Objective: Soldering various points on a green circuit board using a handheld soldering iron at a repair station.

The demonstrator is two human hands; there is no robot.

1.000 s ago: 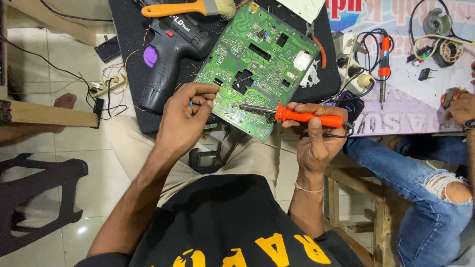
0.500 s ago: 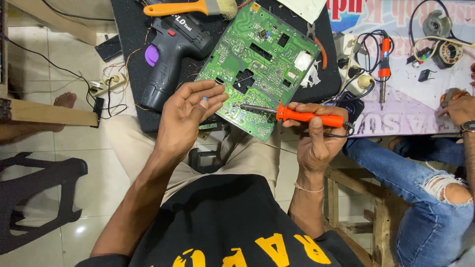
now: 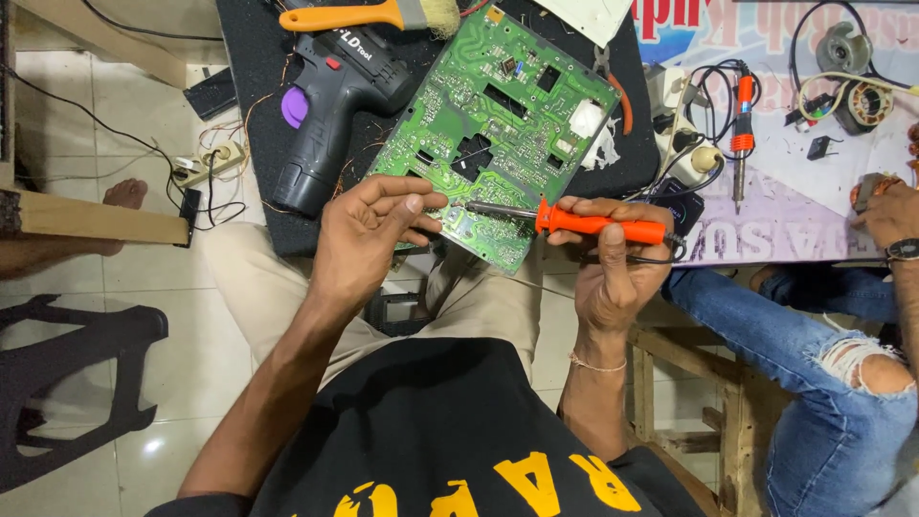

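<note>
A: Where was the green circuit board (image 3: 498,124), and what was on it?

B: It lay solder side up on a dark mat (image 3: 258,115) at the near edge of the table (image 3: 795,211), tilted so one corner pointed toward the person's lap. The metal tip of an orange-handled soldering iron (image 3: 574,223) rested on its near corner.

A: Who held the iron?

B: The person's right hand (image 3: 613,263) did. The fingers were wrapped shut round the orange grip, thumb on top, and the iron lay nearly level, tip pointing left. A black cord ran off from the rear of the handle.

A: And the left hand (image 3: 369,235)?

B: It rested at the near edge of the board, just left of the iron's tip. The fingers were curled loosely with the thumb pressed toward the forefinger. Whether anything thin was pinched between them could not be told.

A: What lay around the board?

B: A black cordless drill (image 3: 335,105) with a purple cap lay on the mat just left of the board. Beyond it was a brush (image 3: 373,14) with an orange handle. To the right, a second soldering iron (image 3: 742,134) sat on a printed sheet among black cables. At the far right edge another person's hand (image 3: 885,211) touched the table, with torn blue jeans (image 3: 814,354) below it.
</note>
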